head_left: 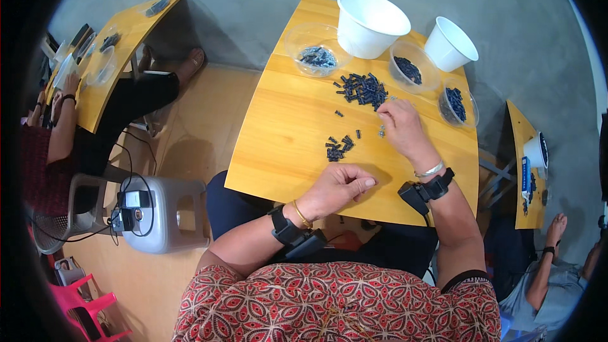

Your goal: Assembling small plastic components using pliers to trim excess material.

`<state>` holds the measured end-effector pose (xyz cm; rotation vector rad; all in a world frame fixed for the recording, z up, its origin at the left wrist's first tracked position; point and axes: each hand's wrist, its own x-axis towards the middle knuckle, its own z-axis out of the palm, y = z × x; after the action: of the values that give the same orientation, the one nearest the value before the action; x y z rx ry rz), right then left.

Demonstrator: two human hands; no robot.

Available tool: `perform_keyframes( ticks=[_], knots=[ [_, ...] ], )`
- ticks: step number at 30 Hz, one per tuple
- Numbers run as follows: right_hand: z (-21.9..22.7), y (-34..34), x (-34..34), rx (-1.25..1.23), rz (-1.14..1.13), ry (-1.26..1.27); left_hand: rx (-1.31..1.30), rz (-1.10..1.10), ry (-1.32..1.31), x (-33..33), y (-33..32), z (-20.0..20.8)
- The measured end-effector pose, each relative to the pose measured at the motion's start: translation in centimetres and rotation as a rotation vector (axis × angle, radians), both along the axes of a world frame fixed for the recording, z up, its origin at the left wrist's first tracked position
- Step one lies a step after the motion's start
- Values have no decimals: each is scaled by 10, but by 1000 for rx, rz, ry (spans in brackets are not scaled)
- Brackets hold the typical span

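Observation:
My left hand [339, 189] is closed near the table's front edge, thumb pressed to its fingers; whatever it holds is hidden. Farther right, the fingers of my right hand [404, 128] are pinched together over the table, beside a heap of small black cylindrical parts [363, 90]. What lies between those fingertips is too small to make out. A few tiny grey pieces [382, 131] lie next to that hand. Beyond my left hand is a smaller group of black parts [339, 149], with one black part [339, 113] lying alone between the two groups.
At the table's back stand a large white tub [373, 16], a smaller white tub [451, 44], and clear bowls: one of silvery pieces [318, 57], two of dark parts [407, 69] [455, 104]. Other people sit at tables left and right. A grey stool [166, 215] with cables is left.

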<state>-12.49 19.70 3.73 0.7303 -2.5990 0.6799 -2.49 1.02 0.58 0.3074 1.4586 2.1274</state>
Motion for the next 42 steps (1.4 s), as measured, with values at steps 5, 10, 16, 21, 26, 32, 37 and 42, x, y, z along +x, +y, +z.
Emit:
perform_keyframes(
  ticks=[5,10,16,21,26,32,37,42],
  knots=[
    [-2,-18,-16,78,24,-41,52,-34,-46,1,-5,-4],
    [-12,-22,-34,159,58,57,72,-47,-34,-1,-12,-2],
    [-14,-25,-29,211,90,27,79,-28,-57,-2,-18,-3],
    [-5,-31,-14,160,133,-24,25,6,-21,-4,-22,0],
    [2,-24,-14,109,179,-114,36,-1,-27,-5,-19,-4],
    [12,0,-21,-78,-4,-193,10,-2,-31,-5,-21,1],
    [10,10,-21,-47,-5,-182,8,2,-24,-5,-20,2],
    [9,-5,-15,111,118,-99,26,5,-18,-5,-19,1]
  ],
)
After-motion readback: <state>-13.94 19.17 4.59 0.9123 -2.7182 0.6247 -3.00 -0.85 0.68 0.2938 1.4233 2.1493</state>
